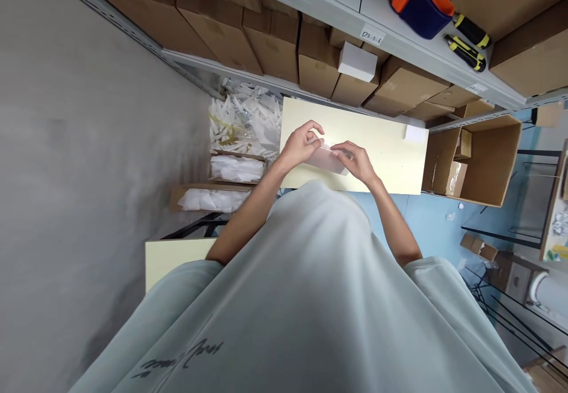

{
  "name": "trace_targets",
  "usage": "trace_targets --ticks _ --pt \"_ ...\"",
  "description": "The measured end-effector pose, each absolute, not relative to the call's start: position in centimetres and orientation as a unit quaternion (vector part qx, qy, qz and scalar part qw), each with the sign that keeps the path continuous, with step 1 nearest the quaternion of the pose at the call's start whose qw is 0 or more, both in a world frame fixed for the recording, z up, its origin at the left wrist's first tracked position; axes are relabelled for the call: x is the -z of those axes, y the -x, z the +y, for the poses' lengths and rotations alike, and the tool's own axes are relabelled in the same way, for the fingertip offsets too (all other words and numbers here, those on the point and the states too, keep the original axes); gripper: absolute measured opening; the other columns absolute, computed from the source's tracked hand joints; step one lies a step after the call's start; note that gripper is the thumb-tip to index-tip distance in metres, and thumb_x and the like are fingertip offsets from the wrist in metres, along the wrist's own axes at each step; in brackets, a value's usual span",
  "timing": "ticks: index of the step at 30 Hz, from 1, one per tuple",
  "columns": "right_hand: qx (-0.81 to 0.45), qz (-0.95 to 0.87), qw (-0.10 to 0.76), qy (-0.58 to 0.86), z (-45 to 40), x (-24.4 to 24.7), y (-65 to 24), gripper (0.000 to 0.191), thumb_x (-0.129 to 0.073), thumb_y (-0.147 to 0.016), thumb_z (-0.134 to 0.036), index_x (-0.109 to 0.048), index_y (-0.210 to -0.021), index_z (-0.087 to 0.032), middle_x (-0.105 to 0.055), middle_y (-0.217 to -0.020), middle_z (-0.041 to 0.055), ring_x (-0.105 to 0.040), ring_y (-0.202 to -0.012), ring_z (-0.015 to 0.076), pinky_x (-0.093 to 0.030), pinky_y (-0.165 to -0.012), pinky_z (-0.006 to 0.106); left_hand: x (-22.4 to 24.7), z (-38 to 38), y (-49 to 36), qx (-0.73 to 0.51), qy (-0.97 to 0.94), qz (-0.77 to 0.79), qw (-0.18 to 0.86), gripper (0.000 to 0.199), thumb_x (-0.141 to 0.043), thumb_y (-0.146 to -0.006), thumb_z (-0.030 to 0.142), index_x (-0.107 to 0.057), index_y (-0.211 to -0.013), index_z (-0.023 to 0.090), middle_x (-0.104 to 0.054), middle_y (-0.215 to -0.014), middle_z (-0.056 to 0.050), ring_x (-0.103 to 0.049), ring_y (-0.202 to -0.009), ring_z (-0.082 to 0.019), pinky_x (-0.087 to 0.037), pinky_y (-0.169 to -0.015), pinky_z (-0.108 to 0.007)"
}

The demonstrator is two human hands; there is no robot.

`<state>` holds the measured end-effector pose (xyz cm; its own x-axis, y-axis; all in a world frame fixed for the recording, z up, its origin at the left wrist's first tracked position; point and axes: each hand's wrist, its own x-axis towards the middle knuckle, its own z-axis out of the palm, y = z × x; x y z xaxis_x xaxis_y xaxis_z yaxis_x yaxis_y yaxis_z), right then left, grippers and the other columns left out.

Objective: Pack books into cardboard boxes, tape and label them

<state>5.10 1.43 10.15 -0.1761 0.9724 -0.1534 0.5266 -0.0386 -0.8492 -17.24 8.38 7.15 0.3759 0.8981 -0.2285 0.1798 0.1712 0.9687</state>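
Note:
A small, pale, translucent packet (327,161) is held above the cream tabletop (390,159), close to its near edge. My left hand (304,143) pinches the packet's upper left corner between thumb and fingertips, with the index finger arched above. On the other side, my right hand (354,160) has its thumb and fingers closed on the packet's upper right edge. What the packet contains is too faint to make out.
Cardboard boxes (319,55) line the shelf beyond the table, with a white box (357,61) among them. White plastic wrappings (248,115) lie to the left. An open carton (486,159) stands right. Cutters (465,52) rest on the upper shelf.

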Motion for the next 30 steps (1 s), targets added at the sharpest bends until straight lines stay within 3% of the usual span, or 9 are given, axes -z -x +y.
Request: trace_targets --ticks 3,8,12,16,20,23,25,27,30 --pt "-0.382 -0.658 0.213 0.613 1.4 -10.5 -4.2 0.030 -0.077 -0.102 -0.043 -0.082 -0.123 -0.022 -0.084 -0.128 0.0120 -0.077 -0.117 0.0274 -0.057 -0.107 0.037 -7.3 8.9 17.9 -0.295 -0.581 0.487 0.581 0.013 -0.069 -0.085 0.024 -0.079 -0.092 0.022 -0.071 -0.077 -0.001 -0.062 -0.072 -0.018 -0.051 -0.077 -0.030" --pt "-0.346 -0.660 0.169 0.645 1.8 -10.3 -2.9 0.030 -0.071 -0.109 -0.047 -0.081 -0.118 -0.021 -0.084 -0.124 0.0130 -0.075 -0.111 0.0284 -0.057 -0.104 0.038 -7.5 9.1 19.2 -0.260 -0.619 0.491 0.555 0.022 -0.067 -0.087 0.023 -0.089 -0.092 0.022 -0.088 -0.102 -0.006 -0.077 -0.095 -0.025 -0.058 -0.094 -0.034" --pt "-0.347 -0.670 0.147 0.639 2.2 -10.0 -2.5 0.028 -0.068 -0.111 -0.044 -0.080 -0.118 -0.021 -0.082 -0.123 0.0125 -0.074 -0.110 0.0283 -0.055 -0.102 0.037 -7.2 9.1 20.4 -0.228 -0.669 0.469 0.529 0.027 -0.066 -0.091 0.025 -0.093 -0.093 0.024 -0.090 -0.106 -0.006 -0.080 -0.100 -0.028 -0.059 -0.098 -0.035" --pt "-0.339 -0.680 0.077 0.645 2.4 -9.5 -2.2 0.023 -0.068 -0.110 -0.032 -0.079 -0.124 -0.018 -0.078 -0.127 0.0141 -0.073 -0.111 0.0293 -0.054 -0.100 0.038 -4.9 9.3 21.2 -0.189 -0.708 0.442 0.518 0.022 -0.076 -0.086 0.029 -0.093 -0.100 0.025 -0.089 -0.111 -0.008 -0.081 -0.106 -0.030 -0.059 -0.101 -0.036" --pt "-0.271 -0.731 -0.038 0.625 3.0 -8.5 -0.8 0.023 -0.064 -0.113 -0.024 -0.080 -0.127 -0.015 -0.069 -0.149 0.0221 -0.065 -0.133 0.0354 -0.049 -0.114 0.045 -1.5 9.1 21.6 -0.136 -0.729 0.426 0.518 0.020 -0.074 -0.091 0.030 -0.090 -0.100 0.023 -0.084 -0.116 -0.012 -0.078 -0.110 -0.031 -0.059 -0.107 -0.041" --pt "-0.235 -0.762 -0.129 0.589 3.5 -7.3 1.1 0.029 -0.054 -0.118 -0.020 -0.080 -0.127 -0.010 -0.073 -0.143 0.0262 -0.059 -0.142 0.0387 -0.044 -0.120 0.050 0.2 8.9 21.9 -0.103 -0.761 0.414 0.489 0.025 -0.067 -0.097 0.026 -0.089 -0.107 0.019 -0.079 -0.125 -0.016 -0.076 -0.120 -0.033 -0.058 -0.114 -0.046" --pt "-0.240 -0.754 -0.175 0.585 3.7 -6.4 2.3 0.035 -0.046 -0.120 -0.019 -0.077 -0.132 -0.009 -0.075 -0.137 0.0259 -0.065 -0.132 0.0361 -0.048 -0.112 0.046 0.7 8.9 22.1 -0.092 -0.787 0.405 0.456 0.026 -0.064 -0.099 0.021 -0.088 -0.105 0.017 -0.079 -0.130 -0.020 -0.072 -0.134 -0.037 -0.055 -0.122 -0.054" --pt "-0.253 -0.734 -0.188 0.602 3.9 -5.4 3.1 0.035 -0.044 -0.121 -0.018 -0.074 -0.138 -0.013 -0.076 -0.137 0.0234 -0.071 -0.121 0.0321 -0.051 -0.100 0.041 1.0 9.1 22.3 -0.108 -0.805 0.403 0.423 0.027 -0.062 -0.100 0.018 -0.088 -0.104 0.018 -0.077 -0.142 -0.022 -0.061 -0.154 -0.042 -0.044 -0.135 -0.064" --pt "-0.283 -0.689 -0.131 0.654 4.3 -3.6 3.0 0.025 -0.052 -0.118 -0.020 -0.072 -0.132 -0.022 -0.077 -0.135 0.0168 -0.076 -0.109 0.0281 -0.052 -0.089 0.035 1.7 9.2 22.5 -0.181 -0.793 0.429 0.393 0.037 -0.061 -0.103 0.019 -0.085 -0.132 0.020 -0.056 -0.179 -0.018 -0.032 -0.179 -0.042 -0.017 -0.148 -0.069"
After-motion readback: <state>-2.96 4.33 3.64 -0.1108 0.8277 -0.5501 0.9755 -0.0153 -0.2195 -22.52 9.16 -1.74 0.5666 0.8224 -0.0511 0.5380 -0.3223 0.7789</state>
